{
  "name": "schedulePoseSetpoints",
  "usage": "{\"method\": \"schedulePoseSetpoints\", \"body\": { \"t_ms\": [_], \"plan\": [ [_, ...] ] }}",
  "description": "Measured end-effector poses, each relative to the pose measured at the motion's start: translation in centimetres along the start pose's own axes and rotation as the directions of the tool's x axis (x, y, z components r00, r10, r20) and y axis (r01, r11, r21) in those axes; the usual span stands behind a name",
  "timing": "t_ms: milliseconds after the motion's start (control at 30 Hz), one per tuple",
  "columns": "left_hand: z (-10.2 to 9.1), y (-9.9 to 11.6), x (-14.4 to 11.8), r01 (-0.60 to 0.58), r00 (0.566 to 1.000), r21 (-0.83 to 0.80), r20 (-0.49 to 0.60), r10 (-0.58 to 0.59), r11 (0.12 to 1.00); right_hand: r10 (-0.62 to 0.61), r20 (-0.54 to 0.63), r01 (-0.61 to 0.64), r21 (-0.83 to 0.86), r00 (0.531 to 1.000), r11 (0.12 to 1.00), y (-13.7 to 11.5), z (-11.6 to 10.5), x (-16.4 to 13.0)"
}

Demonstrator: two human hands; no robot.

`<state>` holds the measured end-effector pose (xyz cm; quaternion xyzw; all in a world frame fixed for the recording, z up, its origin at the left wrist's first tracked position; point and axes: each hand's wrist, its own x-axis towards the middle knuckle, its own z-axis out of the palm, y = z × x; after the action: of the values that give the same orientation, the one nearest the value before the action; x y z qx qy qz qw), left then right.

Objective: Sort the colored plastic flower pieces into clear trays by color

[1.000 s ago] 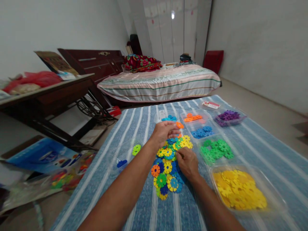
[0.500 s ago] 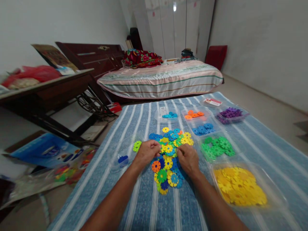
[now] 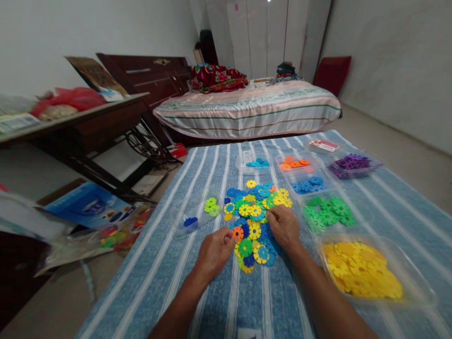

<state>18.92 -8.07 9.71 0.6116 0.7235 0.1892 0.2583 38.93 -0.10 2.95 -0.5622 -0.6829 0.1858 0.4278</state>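
A mixed pile of flower-shaped plastic discs (image 3: 254, 210) in yellow, blue, green and orange lies on the striped cloth between my hands. My left hand (image 3: 216, 252) is closed at the pile's lower left, its fingertips at the edge of an orange disc (image 3: 238, 233). Whether they grip that disc is unclear. Along the pile's right side, my right hand (image 3: 284, 228) has its thumb and fingers pinched together; what they hold, if anything, is hidden. Left of the pile, a clear plastic tub (image 3: 175, 227) contains lime-green discs (image 3: 212, 206) and dark blue discs (image 3: 190, 222).
Clear tubs to the right hold yellow (image 3: 362, 270), green (image 3: 329, 212), blue (image 3: 309, 185) and purple discs (image 3: 352, 163). Farther back are tubs of orange (image 3: 294, 163) and light blue discs (image 3: 257, 163). A bed (image 3: 247, 113) stands beyond, a wooden table (image 3: 81, 117) at left.
My left hand has moved from the middle of the pile down toward the orange disc. My right hand stays at the pile's right side. The whole view has shifted, so things appear farther right.
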Motion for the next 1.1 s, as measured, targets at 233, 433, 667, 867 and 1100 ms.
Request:
{"method": "schedulePoseSetpoints", "body": {
  "t_ms": [233, 433, 667, 867, 1100],
  "plan": [
    [0.7, 1.5, -0.8, -0.036, 0.999, 0.147, 0.019, 0.034, 0.989, 0.008, -0.002, -0.008, -0.004, 1.0, 1.0, 0.0, 0.0, 0.0],
    [0.9, 1.8, -0.9, -0.069, 0.997, 0.205, 0.05, 0.06, 0.976, 0.013, 0.0, -0.013, 0.008, 1.0, 1.0, 0.1, 0.1, 0.0],
    [0.9, 0.3, -0.2, 0.001, 0.996, 0.153, -0.094, 0.013, 0.988, 0.02, 0.008, -0.02, -0.007, 1.0, 1.0, 0.0, 0.0, -0.1],
    [0.7, 0.4, 0.8, 0.034, 0.996, 0.179, -0.082, -0.02, 0.983, 0.028, 0.013, -0.028, -0.002, 1.0, 1.0, -0.1, -0.1, 0.0],
    [0.9, 0.9, 1.7, 0.004, 0.998, 0.238, -0.062, 0.011, 0.971, 0.029, 0.013, -0.028, -0.005, 1.0, 1.0, 0.1, 0.0, 0.0]
  ]
}}
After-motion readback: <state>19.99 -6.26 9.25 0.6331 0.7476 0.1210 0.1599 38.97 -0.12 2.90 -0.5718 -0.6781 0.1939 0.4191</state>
